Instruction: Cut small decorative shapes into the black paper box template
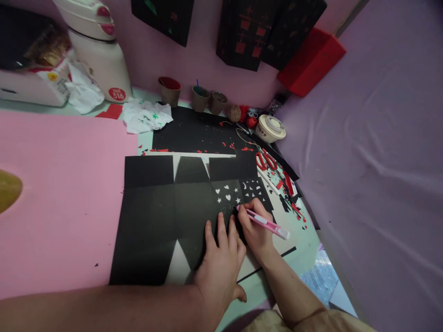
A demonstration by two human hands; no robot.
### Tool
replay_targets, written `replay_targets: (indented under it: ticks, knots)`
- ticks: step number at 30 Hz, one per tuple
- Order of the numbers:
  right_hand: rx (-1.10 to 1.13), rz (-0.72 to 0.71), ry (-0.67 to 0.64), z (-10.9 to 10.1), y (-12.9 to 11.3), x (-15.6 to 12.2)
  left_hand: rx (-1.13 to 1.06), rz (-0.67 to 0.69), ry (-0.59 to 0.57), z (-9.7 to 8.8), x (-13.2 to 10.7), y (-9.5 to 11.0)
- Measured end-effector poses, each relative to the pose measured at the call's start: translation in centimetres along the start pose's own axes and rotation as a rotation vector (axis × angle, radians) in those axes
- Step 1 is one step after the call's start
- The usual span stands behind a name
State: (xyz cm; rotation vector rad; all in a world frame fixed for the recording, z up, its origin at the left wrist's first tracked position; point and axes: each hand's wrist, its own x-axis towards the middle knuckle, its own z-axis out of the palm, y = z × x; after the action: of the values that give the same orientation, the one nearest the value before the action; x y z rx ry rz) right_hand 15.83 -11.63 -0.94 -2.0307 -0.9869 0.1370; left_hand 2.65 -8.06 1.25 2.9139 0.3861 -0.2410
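A large black paper sheet (155,221) with flaps cut along its top and bottom lies flat on the work surface. Small hearts, stars and moons (230,191) are cut out near its right side. My left hand (219,263) lies flat on the sheet, fingers stretched out, just below those cut-outs. My right hand (254,226) grips a pink craft knife (268,225), its tip touching the black paper right beside my left fingertips.
A pink foam sheet (58,198) covers the left. Red scissors (266,160) and red and black paper scraps lie to the right. Paper cups (200,97), a twine ball, a tape roll (272,127) and a white appliance (98,50) stand at the back. A purple cloth hangs on the right.
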Motion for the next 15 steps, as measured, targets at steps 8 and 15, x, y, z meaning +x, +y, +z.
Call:
replay_targets:
  ticks: [8, 15]
  knots:
    - [0.014, -0.006, -0.019, -0.09, 0.22, -0.10, 0.015, 0.005, -0.022, -0.02, 0.02, 0.04]
    - [0.073, 0.016, -0.029, -0.18, 0.18, -0.15, -0.004, 0.002, -0.028, -0.22, 0.09, 0.01]
